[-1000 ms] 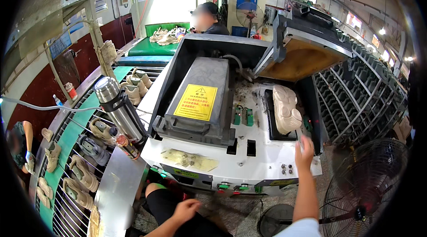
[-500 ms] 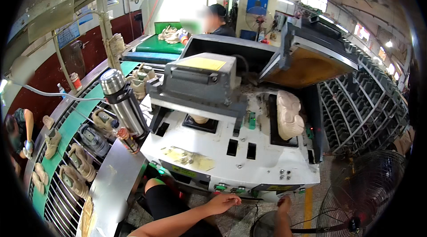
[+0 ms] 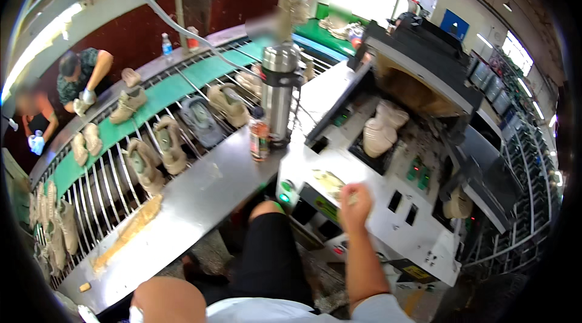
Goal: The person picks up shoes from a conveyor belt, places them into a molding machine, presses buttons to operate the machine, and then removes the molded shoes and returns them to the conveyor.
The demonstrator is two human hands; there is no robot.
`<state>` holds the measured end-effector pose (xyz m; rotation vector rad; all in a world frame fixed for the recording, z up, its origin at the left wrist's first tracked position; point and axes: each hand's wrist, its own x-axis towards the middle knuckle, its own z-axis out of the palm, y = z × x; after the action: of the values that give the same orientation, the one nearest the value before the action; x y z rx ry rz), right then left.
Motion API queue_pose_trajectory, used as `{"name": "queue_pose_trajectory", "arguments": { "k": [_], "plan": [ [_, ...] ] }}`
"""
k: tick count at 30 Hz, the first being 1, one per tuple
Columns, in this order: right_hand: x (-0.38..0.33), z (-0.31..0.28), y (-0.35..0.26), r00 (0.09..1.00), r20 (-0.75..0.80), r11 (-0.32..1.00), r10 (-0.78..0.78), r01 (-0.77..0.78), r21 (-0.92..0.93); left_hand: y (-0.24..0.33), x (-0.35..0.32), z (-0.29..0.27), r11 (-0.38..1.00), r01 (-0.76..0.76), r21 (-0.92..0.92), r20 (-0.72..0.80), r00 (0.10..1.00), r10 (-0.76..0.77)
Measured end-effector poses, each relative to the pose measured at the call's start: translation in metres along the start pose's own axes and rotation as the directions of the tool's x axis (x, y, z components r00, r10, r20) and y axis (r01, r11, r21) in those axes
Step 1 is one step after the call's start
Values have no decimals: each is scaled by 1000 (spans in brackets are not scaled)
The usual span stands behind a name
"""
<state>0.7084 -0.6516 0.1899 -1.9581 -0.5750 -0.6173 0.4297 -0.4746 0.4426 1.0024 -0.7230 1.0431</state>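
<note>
The right hand [image 3: 355, 206] is raised over the front edge of the white machine [image 3: 388, 214], beside a yellowish pad [image 3: 329, 182] lying on the machine's top just left of the fingers. The hand is motion-blurred; its fingers appear curled, but whether they grip anything cannot be told. The left hand is not visible; only a knee [image 3: 167, 299] and dark shorts fill the lower edge.

Beyond the fingers, two pale shoe lasts [image 3: 382, 132] sit in the machine's open bay under a raised black hood [image 3: 424, 74], whose interior is hard to make out. Left of the hand, a steel worktop [image 3: 194, 195] carries a tall steel flask [image 3: 280, 95] and a small bottle [image 3: 259, 136], standing just beside each other.

Farther left, a curved green conveyor [image 3: 176, 83] holds tan shoes [image 3: 142, 162]. Two other workers [image 3: 85, 77] stand at its far side in a factory hall.
</note>
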Motion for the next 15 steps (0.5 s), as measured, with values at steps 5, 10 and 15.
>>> {"name": "queue_pose_trajectory", "arguments": {
  "k": [5,10,15],
  "plan": [
    [135,15,80,994,-108,897,-11,-38,-440,44,-26,-93,953,131,271,-148,985,-93],
    [204,25,122,903,-24,639,430,-323,-698,114,-53,-148,813,211,542,-347,938,-12],
    [233,43,142,784,-51,485,619,-432,-760,184,-68,-173,637,284,717,-479,864,154]
  ]
}}
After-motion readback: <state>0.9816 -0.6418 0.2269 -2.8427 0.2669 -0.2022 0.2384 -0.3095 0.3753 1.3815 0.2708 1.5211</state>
